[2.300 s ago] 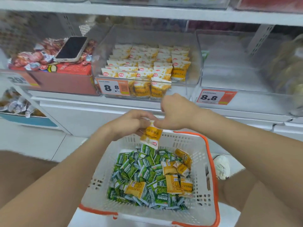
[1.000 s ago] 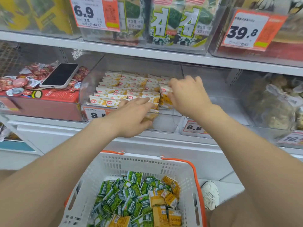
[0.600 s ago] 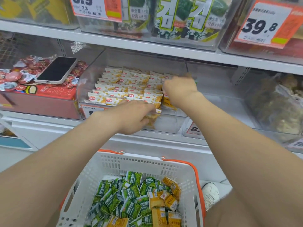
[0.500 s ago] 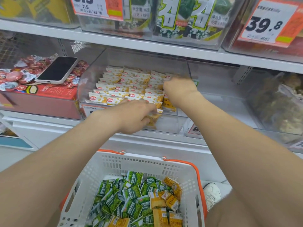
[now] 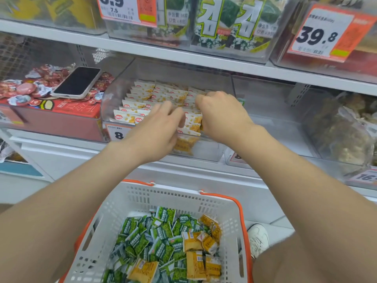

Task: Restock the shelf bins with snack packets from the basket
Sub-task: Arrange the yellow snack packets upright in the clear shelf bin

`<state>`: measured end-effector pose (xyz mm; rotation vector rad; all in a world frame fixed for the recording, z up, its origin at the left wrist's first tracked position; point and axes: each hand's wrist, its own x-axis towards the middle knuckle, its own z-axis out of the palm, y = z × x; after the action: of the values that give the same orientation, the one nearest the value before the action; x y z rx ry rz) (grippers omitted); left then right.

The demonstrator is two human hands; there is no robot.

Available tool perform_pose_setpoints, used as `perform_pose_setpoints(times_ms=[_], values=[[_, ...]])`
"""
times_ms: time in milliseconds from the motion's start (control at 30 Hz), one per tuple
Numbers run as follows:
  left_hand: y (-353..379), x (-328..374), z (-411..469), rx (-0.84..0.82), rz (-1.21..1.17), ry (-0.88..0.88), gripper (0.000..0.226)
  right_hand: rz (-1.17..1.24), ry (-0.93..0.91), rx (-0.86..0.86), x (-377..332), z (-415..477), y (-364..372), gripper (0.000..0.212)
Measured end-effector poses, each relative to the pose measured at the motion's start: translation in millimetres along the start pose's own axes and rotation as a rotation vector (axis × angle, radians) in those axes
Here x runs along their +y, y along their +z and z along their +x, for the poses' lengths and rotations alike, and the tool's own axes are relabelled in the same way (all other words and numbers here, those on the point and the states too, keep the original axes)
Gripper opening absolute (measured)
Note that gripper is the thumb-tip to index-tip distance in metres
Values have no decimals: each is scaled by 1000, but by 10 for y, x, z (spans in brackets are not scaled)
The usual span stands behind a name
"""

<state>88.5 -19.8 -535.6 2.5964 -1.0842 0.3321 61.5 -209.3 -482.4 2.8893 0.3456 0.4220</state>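
Shop: price tags [image 5: 321, 34], stocked shelf bins [image 5: 212, 152]

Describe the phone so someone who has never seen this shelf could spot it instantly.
Find the clear plastic bin of yellow-and-white snack packets. Left of it stands a red printed box heaped with small red-wrapped snacks. The black-screened smartphone lies flat on them, the only smooth dark slab.
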Motion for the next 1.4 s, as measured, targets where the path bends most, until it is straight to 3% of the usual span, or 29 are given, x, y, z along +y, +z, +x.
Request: perform_pose_setpoints(times_ms=[100, 200, 300, 400, 433, 500, 633, 667, 767, 900, 1033, 1167, 1267, 1400], values=[[-26, 141, -141, 184, 40, -137, 24, 165, -81, -19, -183, -296, -171, 22], [191, 191, -375, 131, 2, -351, 29, 246, -238, -283, -453, -646, -256, 23], [638, 151, -704, -339, -31, -397, 11, 280, -358, -589, -715, -926, -112, 25], [1064, 155, -1041, -916, -55, -314, 14, 223, -431, -730, -907, -1117, 149, 27], [1200, 149, -1151, -1025, -81, -311, 4, 199, -444, -760, -960, -1165, 241, 31], [1498, 121, -1353, -1155, -70, -309, 17, 167, -488, -800, -1056, -1238, 406, 45], [2135, 5, -1851, -1353, 128, -240, 9, 94, -562, -814, -1167, -1287, 656, 47], [2246, -7, -1964, -1383, 156, -205, 7, 89, -570, -819, -1180, -1279, 691, 47], [2502, 25, -2200, -1401, 118, -115, 38, 74, -593, -824, -1205, -1243, 772, 48], [2668, 161, -2330, -1321, 112, -54, 60, 57, -616, -815, -1243, -1224, 897, 48], [2694, 201, -2317, -1318, 174, -24, 40, 17, -601, -849, -1280, -1240, 998, 27], [2653, 217, -2297, -1356, 195, 38, 40, 16, -595, -862, -1290, -1241, 973, 31], [2669, 213, -2334, -1352, 190, 49, 22, 18, -597, -845, -1293, -1248, 937, 39], [2539, 118, -2189, -1310, 15, -100, 7, 20, -590, -849, -1286, -1262, 889, 32]])
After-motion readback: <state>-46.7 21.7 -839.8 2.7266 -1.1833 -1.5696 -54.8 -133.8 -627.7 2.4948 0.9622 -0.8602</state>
